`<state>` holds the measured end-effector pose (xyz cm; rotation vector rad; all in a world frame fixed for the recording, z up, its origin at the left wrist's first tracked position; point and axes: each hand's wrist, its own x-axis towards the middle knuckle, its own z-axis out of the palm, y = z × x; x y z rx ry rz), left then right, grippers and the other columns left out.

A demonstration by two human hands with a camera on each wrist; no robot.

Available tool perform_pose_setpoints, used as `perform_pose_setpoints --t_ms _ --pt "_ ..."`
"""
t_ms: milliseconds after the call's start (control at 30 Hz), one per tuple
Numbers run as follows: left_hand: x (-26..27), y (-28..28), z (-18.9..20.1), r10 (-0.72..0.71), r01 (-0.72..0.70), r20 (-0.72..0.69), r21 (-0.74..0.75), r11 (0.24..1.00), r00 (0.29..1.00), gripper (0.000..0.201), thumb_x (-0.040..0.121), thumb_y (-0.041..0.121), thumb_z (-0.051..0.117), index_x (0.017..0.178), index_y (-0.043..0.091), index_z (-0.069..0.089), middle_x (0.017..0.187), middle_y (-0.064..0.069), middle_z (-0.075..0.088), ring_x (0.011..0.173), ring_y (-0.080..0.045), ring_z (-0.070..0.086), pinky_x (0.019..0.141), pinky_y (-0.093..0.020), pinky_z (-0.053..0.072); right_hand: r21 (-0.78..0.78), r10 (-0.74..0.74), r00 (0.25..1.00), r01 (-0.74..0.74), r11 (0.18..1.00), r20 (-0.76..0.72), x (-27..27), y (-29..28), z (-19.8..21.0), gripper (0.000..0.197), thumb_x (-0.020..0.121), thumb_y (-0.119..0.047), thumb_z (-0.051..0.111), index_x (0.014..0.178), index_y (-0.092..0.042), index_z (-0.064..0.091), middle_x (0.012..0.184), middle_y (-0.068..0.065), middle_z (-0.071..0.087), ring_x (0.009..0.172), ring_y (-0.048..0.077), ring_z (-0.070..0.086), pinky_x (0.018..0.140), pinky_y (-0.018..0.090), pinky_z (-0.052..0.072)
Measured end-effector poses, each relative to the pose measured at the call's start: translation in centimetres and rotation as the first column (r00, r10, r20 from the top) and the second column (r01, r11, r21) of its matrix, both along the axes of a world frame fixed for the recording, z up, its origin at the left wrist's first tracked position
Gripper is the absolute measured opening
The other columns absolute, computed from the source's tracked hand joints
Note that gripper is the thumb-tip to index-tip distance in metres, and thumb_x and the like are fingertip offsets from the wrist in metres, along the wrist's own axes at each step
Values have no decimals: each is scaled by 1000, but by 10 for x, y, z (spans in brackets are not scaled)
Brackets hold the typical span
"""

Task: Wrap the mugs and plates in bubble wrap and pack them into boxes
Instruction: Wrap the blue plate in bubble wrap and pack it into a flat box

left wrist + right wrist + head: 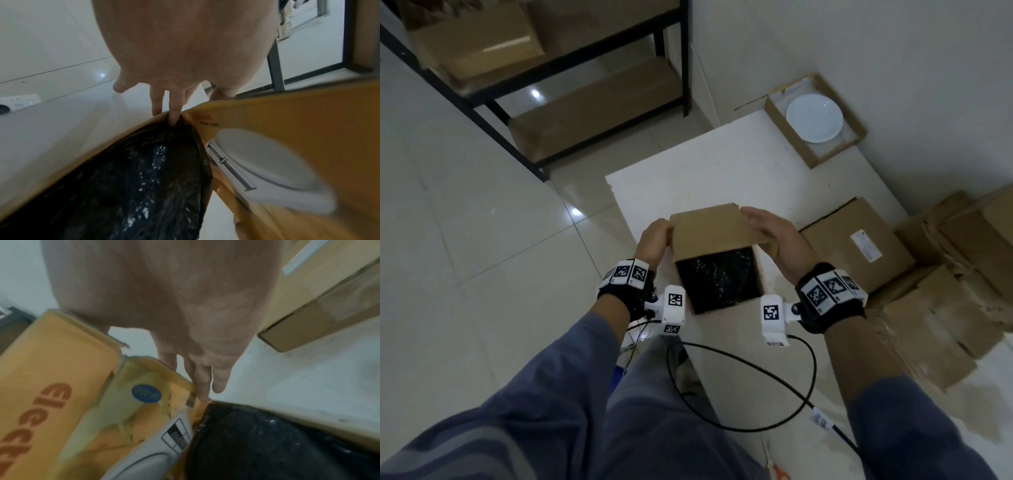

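Observation:
A small cardboard box stands on the white table with a bundle in black bubble wrap inside it. Its top flap lies partly over the opening. My left hand is at the flap's left edge, its straight fingers reaching down to the box corner beside the bundle. My right hand rests flat on the flap's right side, fingers extended along the box edge above the bundle. A bare white plate lies in an open box at the far right.
A closed carton sits just right of my right hand, with flattened cardboard piled beyond it. A black shelf with cartons stands at the far left. A black cable loops over the near table, and orange-handled scissors lie at the bottom edge.

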<state>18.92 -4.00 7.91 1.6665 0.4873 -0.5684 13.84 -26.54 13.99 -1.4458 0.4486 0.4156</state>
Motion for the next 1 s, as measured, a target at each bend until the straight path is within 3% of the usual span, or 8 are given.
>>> perform_pose_setpoints --t_ms 100,200,300,367,433,600,800,1000 --pt "-14 -2 1 4 -4 31 17 1000 1000 16 95 22 49 91 23 64 83 9 62 78 -10 58 67 -25 42 -128 112 993 -115 985 -34 -18 -3 -3 44 93 -14 61 137 -18 57 127 -12 61 110 -6 57 92 9 44" --pt "-40 -6 -5 -5 3 88 21 1000 996 26 96 26 52 118 31 65 105 13 69 96 -8 66 83 -27 53 -131 141 989 -147 980 -51 -33 -6 -16 57 89 -4 65 141 -22 51 123 -15 60 101 -13 59 75 3 46" --pt "-64 -11 -6 -54 28 171 154 988 984 28 95 23 55 121 24 66 108 8 69 96 -12 65 88 -32 53 -224 193 978 -207 952 -83 -42 -10 -30 67 87 -8 71 146 -26 45 137 -14 54 119 2 54 89 14 50" --pt "-78 -13 -9 -38 2 199 181 983 979 28 93 17 58 120 19 66 99 10 69 91 -13 65 87 -35 56 -312 205 971 -233 921 -119 -47 -15 -39 67 84 -15 74 144 -30 49 139 -14 54 118 11 59 101 35 50" --pt "-92 -15 -13 -12 -18 170 173 985 985 33 92 16 60 125 18 64 93 16 64 94 -19 65 88 -43 56 -389 202 971 -237 890 -130 -52 -16 -47 62 82 -17 76 139 -30 54 134 -10 59 112 15 62 101 43 50" --pt "-108 -19 -22 57 -78 112 190 979 992 47 92 21 64 138 22 53 109 0 64 100 -22 65 89 -46 56 -535 76 995 -99 839 -66 -64 -8 -62 52 85 -16 73 134 -25 57 121 -2 63 96 15 63 81 25 50" --pt "-117 -26 -26 35 -91 173 324 942 984 47 92 20 65 138 14 54 113 -3 64 93 -12 61 88 -28 52 -637 32 999 -32 770 -11 -77 7 -77 46 88 -18 65 133 -21 57 121 1 54 108 22 57 98 41 51" --pt "-124 -34 -24 25 -108 215 382 918 976 40 94 18 60 133 12 59 107 -1 63 89 -11 61 81 -23 48 -675 68 997 -37 737 20 -82 15 -81 48 92 -15 56 139 -12 53 126 8 54 114 25 54 103 38 45"
